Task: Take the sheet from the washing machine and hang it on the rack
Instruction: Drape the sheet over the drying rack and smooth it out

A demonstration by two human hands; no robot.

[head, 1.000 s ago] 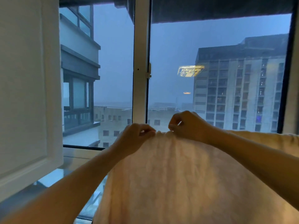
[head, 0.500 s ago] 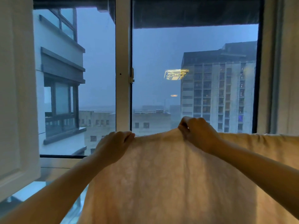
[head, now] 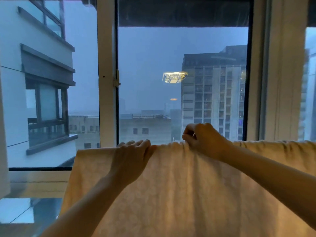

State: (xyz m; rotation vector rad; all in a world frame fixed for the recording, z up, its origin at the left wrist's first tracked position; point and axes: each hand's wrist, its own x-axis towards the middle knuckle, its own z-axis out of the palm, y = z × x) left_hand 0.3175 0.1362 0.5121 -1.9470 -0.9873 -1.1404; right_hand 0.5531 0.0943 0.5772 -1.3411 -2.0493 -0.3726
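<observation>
A cream patterned sheet point(head: 179, 194) hangs in front of me, draped over a bar that it hides completely. Its top fold runs level from the left corner to the right edge of the view. My left hand point(head: 131, 156) lies on the top fold with fingers stretched forward over it. A little to the right and higher, my right hand point(head: 203, 139) pinches a gathered bit of the fold between thumb and fingers. The rack itself and the washing machine are out of sight.
Right behind the sheet is a large window with a white upright post point(head: 106, 74) and a latch. A white curtain or frame point(head: 282, 74) stands at the right. A white panel edge point(head: 3, 134) is at far left. A sill point(head: 37, 178) runs below the glass.
My hands started close together and have drawn apart along the top fold. The left hand has gone from gripping the edge to lying flat on it. The view has shifted right.
</observation>
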